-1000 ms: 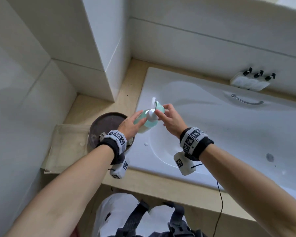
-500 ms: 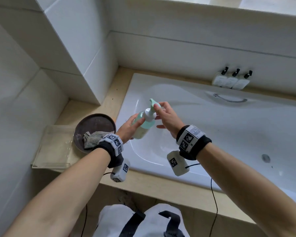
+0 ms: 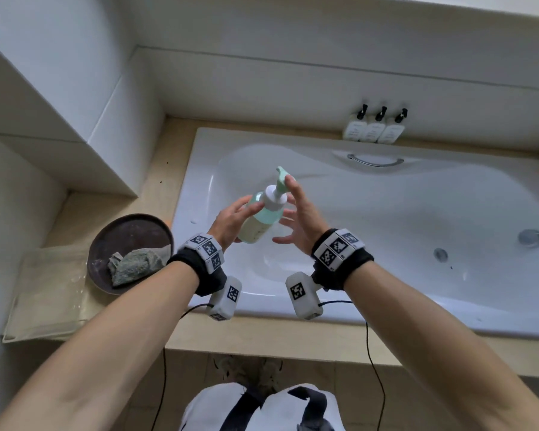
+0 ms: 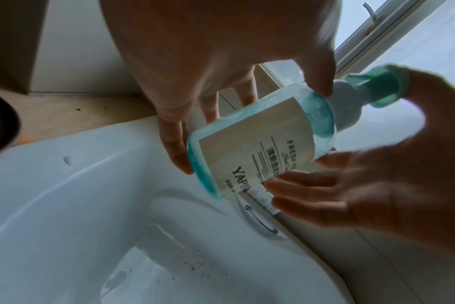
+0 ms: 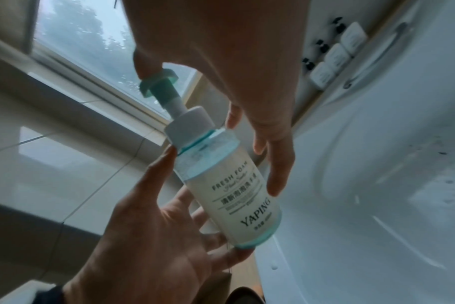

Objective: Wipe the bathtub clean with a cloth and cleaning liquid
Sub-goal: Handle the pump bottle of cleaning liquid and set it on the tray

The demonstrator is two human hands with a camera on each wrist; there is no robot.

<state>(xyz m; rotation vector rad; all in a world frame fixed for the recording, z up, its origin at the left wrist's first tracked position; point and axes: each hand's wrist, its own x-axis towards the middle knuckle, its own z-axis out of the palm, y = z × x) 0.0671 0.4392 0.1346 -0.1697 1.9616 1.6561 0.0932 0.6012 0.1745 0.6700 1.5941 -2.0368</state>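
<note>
A pale green foam pump bottle (image 3: 262,219) (image 4: 260,144) (image 5: 229,185) hangs tilted above the left end of the white bathtub (image 3: 386,213), nozzle pointing away from me. My left hand (image 3: 235,217) (image 5: 169,205) grips its body from the left. My right hand (image 3: 299,213) (image 4: 351,195) is beside it with straight, spread fingers, and one fingertip rests on the pump head (image 5: 156,80). A crumpled grey-green cloth (image 3: 137,265) lies in a dark round dish (image 3: 128,231) on the ledge to the left.
Three small white pump bottles (image 3: 374,129) stand on the far ledge by a chrome grab handle (image 3: 374,161). The drain (image 3: 531,237) is at the right. Dark specks (image 4: 195,265) dot the tub floor. A clear tray (image 3: 44,290) lies under the dish.
The bottle has tipped more upright over the tub. My right hand's fingers have straightened and spread away from the pump, with one fingertip still on its head. My left hand keeps its hold.
</note>
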